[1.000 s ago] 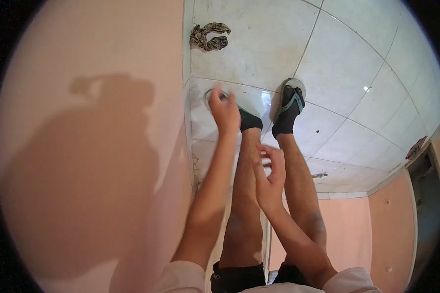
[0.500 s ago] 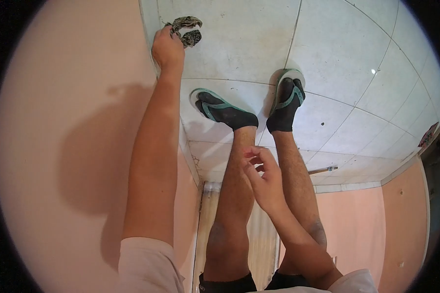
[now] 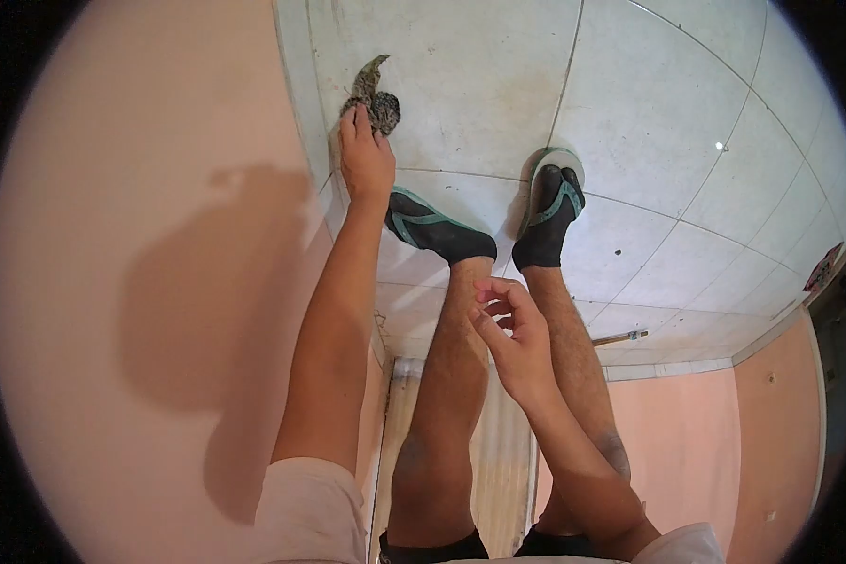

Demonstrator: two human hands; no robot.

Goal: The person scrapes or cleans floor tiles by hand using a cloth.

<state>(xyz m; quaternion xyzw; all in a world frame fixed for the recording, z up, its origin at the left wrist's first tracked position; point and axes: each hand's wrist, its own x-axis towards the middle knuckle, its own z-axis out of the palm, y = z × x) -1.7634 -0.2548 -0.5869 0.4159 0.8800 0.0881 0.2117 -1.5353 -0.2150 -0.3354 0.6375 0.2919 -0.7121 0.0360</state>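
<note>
My left hand (image 3: 368, 164) reaches far out on the left and presses a crumpled, dark patterned cloth (image 3: 383, 111) onto the white floor tiles. Its fingers lie over the cloth's near edge, and one end of the cloth sticks out beyond them. My right hand (image 3: 517, 338) hovers in front of my shins with loosely curled fingers. A gap shows between its thumb and fingers, and nothing is in it.
My feet, in dark socks and green flip-flops (image 3: 560, 202), stand on the tiled floor (image 3: 667, 103). A pink wall (image 3: 160, 122) runs along the left. A thin stick-like tool (image 3: 620, 337) lies beside my right leg.
My left hand has moved towards me and a little to the right, away from the wall's base, dragging the cloth along. The cloth is bunched differently. My right hand has barely moved.
</note>
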